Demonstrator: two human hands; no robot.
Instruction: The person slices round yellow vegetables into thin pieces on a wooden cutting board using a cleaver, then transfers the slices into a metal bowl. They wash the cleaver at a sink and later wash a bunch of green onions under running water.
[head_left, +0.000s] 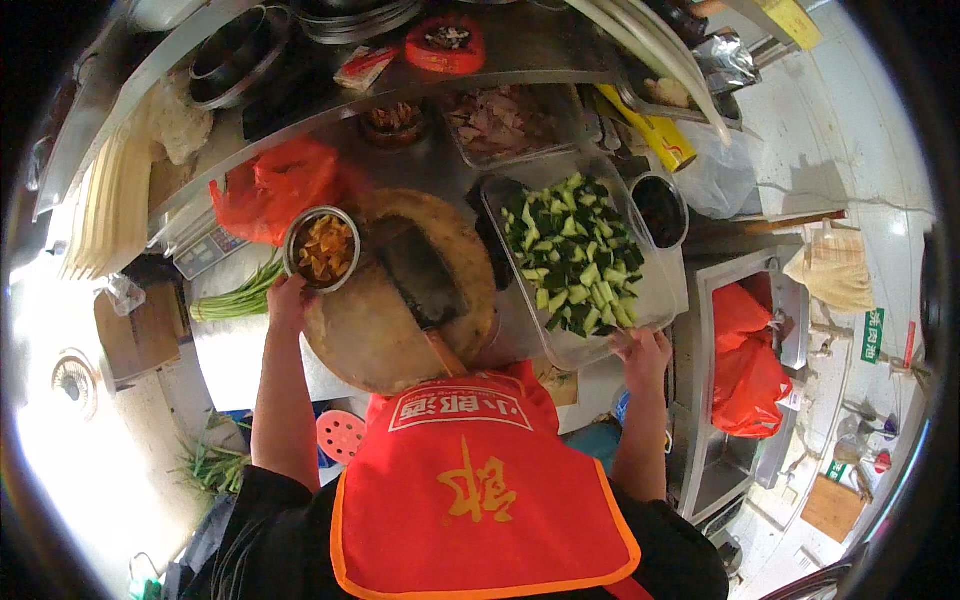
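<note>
My left hand (289, 296) grips the rim of a small round metal bowl (355, 262) holding orange-brown food pieces (324, 247). The bowl is over the left edge of a round wooden chopping block (352, 330). A cleaver (420, 270) lies flat on that block, its wooden handle (445, 352) towards my apron. On the right, my right hand (643, 352) holds the near corner of a clear plastic tub (551, 349). Chopped cucumber (577, 255) with dark green skin fills much of the tub.
A red plastic bag (277, 187), a digital scale (210, 251) and a bundle of green stalks (236, 294) are on the left. Behind the cucumber stands a tub of sliced meat (499, 124), under a metal shelf (525, 77). A sink (724, 480) with red bags (750, 382) adjoins the right.
</note>
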